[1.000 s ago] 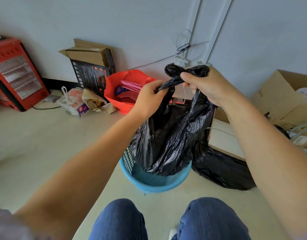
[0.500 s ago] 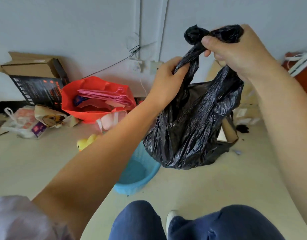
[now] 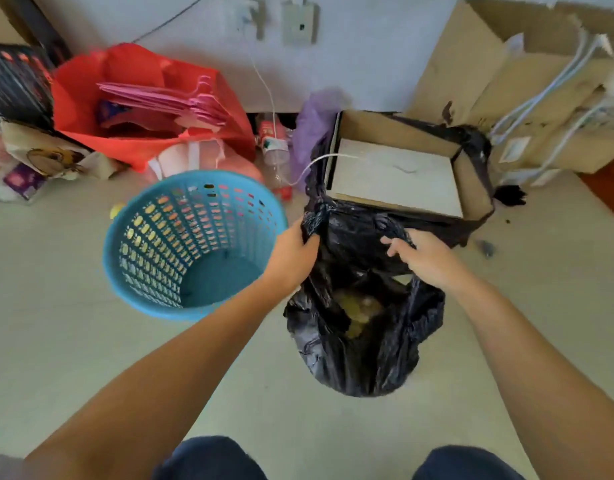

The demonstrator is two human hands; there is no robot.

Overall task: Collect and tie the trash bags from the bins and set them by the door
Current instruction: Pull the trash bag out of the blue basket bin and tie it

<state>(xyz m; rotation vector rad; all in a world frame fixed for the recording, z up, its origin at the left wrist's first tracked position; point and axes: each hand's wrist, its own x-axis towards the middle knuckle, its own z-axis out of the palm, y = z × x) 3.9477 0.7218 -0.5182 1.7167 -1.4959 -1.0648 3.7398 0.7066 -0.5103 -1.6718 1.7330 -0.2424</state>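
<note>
A black trash bag [image 3: 361, 355] sits on the floor just right of the blue perforated bin [image 3: 153, 244], which stands without a liner. The bag's mouth gapes open and yellowish rubbish shows inside. My left hand [image 3: 291, 254] grips one twisted handle of the bag at its left rim. My right hand [image 3: 426, 258] holds the opposite rim, fingers curled over the black plastic. Both hands are low, directly above the bag.
A red bag [image 3: 90, 98] with pink hangers leans on the wall at the back left. A plastic bottle [image 3: 276, 150] lies behind the bin. A shallow cardboard box [image 3: 395, 174] sits on black plastic behind the bag. Big cardboard boxes [image 3: 489, 64] fill the right.
The bag was held high by its gathered top, clear of the bin. Now it is down on the floor to the bin's right with its mouth spread open between my hands.
</note>
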